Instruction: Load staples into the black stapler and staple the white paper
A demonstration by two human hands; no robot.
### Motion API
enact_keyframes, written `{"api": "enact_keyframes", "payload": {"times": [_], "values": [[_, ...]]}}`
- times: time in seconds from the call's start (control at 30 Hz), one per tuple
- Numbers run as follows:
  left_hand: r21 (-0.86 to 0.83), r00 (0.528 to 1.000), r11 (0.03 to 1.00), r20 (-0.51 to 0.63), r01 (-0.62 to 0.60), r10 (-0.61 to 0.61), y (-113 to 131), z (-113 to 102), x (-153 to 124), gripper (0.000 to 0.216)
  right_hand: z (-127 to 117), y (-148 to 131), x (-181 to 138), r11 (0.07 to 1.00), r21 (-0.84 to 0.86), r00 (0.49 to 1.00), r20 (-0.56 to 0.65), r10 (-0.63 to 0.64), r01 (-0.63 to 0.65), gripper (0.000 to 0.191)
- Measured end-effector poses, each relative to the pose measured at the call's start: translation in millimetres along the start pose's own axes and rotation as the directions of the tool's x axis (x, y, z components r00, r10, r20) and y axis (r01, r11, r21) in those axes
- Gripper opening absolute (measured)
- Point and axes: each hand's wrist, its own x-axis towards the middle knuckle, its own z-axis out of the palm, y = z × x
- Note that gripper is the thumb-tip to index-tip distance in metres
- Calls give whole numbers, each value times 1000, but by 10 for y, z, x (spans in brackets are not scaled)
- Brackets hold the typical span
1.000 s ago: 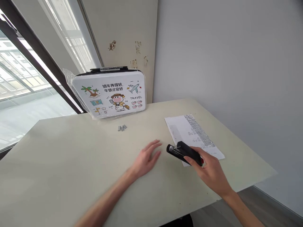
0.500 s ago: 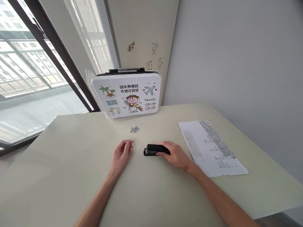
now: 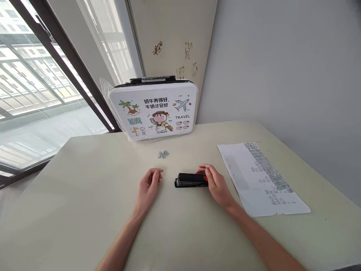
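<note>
A black stapler [image 3: 192, 180] lies flat on the table, its front end pointing left and a bit of red showing near its rear. My right hand [image 3: 218, 186] is at that rear end, thumb against the near side and fingers curved behind it. The fingertips are partly hidden by the stapler. To the left, my left hand [image 3: 148, 187] rests on the table, apart from the stapler, its fingers loosely curled with nothing visible in them. Just beyond it lie three small grey staple strips [image 3: 163, 154], close together.
A white case [image 3: 172, 113] with cartoon prints and a black handle stands at the back of the table [image 3: 70, 210], partly in clear plastic. A printed sheet of paper [image 3: 248, 192] lies to the right. A window is at left, a grey wall at right.
My right hand has slid back from the stapler's top toward its rear, uncovering more of the body and the red part. The view has shifted slightly; my left hand keeps its pose.
</note>
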Motion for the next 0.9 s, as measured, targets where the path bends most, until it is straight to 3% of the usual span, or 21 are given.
{"api": "enact_keyframes", "payload": {"times": [0.4, 0.9], "values": [[50, 984, 999, -178, 9, 0, -12, -53, -28, 34, 4, 6, -4, 999, -32, 999, 24, -34, 35, 38], [9, 971, 999, -235, 41, -38, -63, -77, -7, 31, 15, 59, -3, 996, -73, 999, 14, -48, 49, 39]]}}
